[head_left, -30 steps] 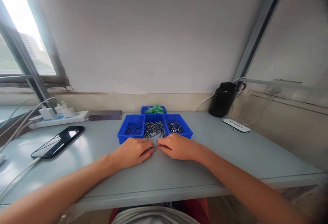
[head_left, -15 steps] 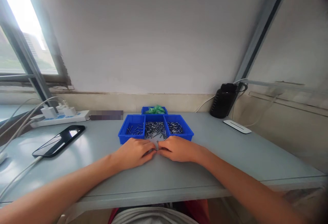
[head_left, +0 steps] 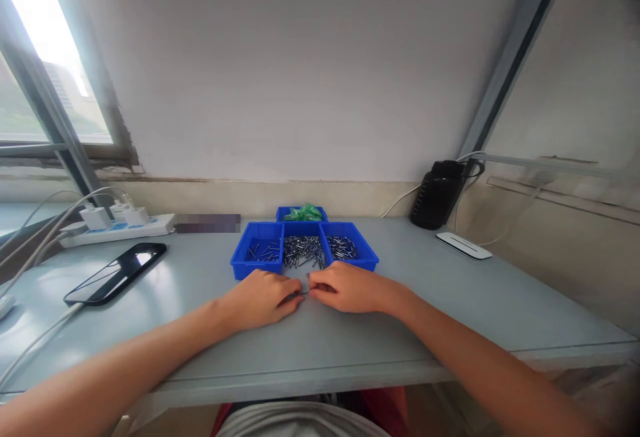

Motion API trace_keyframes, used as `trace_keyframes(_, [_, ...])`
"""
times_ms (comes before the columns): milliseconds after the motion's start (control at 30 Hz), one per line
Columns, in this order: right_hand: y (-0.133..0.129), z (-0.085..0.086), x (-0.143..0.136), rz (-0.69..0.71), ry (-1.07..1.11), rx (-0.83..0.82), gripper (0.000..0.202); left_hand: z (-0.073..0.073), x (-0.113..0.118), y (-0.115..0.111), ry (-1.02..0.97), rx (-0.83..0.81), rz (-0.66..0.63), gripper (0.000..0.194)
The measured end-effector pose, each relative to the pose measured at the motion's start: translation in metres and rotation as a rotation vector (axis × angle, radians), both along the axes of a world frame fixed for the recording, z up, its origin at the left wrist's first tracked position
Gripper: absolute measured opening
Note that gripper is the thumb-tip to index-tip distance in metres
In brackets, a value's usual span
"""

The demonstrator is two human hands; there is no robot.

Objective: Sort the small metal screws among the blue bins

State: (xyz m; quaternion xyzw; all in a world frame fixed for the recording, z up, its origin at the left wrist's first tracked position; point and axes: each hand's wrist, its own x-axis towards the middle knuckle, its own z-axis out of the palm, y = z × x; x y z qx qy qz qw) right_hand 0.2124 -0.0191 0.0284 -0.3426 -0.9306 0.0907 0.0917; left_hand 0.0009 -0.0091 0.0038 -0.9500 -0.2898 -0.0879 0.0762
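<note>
My left hand (head_left: 265, 298) rests on the table with thumb and fingers pinched round a thin metal screw (head_left: 303, 293), whose end pokes out toward the right. Just opposite, my right hand (head_left: 345, 287) is closed in a pinch; a tiny dark bit shows above its fingertips, too small to name. A narrow gap separates the two sets of fingertips. Right behind the hands are a left blue bin (head_left: 256, 269) with scattered screws, a middle heap of screws (head_left: 303, 250), and a right blue bin (head_left: 367, 263) with more screws. My right hand partly covers the right bin's front.
A green plastic bag (head_left: 306, 212) lies in a blue bin at the back. On the left are a phone (head_left: 117, 273) on a cable and a power strip (head_left: 150, 227). A black bottle (head_left: 437, 195) and a flat white device (head_left: 463, 245) stand at the right.
My fingertips have drawn slightly apart, the right hand shifting a little up and right. More of the screw at my left fingertips shows now.
</note>
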Motion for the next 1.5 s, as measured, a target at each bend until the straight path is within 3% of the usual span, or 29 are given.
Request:
trace_keyframes(833, [0.007, -0.010, 0.002, -0.006, -0.063, 0.028, 0.019, 0.001, 0.002, -0.002, -0.044, 0.021, -0.023, 0.025])
trace_keyframes(1500, [0.008, -0.014, -0.002, 0.032, -0.067, 0.077, 0.030, 0.004, 0.000, -0.003, -0.118, -0.056, -0.176, 0.021])
